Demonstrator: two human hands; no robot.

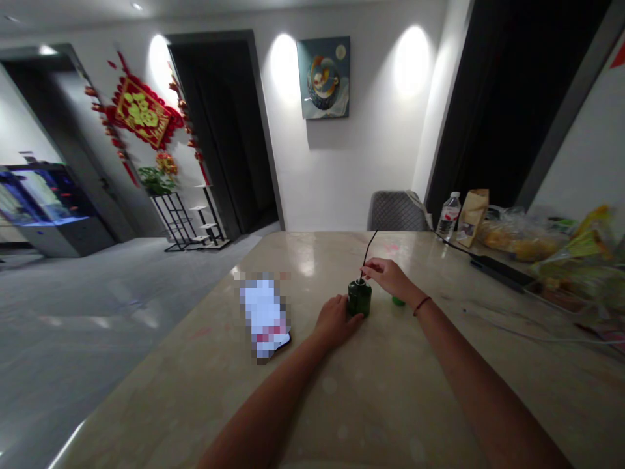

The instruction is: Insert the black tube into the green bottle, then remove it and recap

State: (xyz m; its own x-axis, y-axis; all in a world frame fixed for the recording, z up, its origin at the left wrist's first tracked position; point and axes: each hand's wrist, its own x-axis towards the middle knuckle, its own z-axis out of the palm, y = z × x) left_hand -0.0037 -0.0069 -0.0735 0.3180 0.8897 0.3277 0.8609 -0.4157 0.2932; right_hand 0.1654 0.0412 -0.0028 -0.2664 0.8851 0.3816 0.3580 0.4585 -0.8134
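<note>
A small dark green glass bottle (360, 301) stands upright on the table. My left hand (336, 319) is wrapped round its left and near side. Between the fingertips of my right hand (385, 273) is a thin dark stick (367, 251), pinched just above the bottle's mouth. The stick leans slightly to the right at its curved upper end, and its lower end reaches the bottle's neck. A green cap (398, 301) lies on the table below my right wrist, partly hidden by it.
A phone (266, 319) with a blurred screen lies on the pale table (312, 404), left of my hands. At the right are a water bottle (448, 216), a paper bag (472, 218), plastic-wrapped items (522, 238), a black power strip (502, 272) and a white cable (537, 337). A grey chair (398, 212) stands beyond.
</note>
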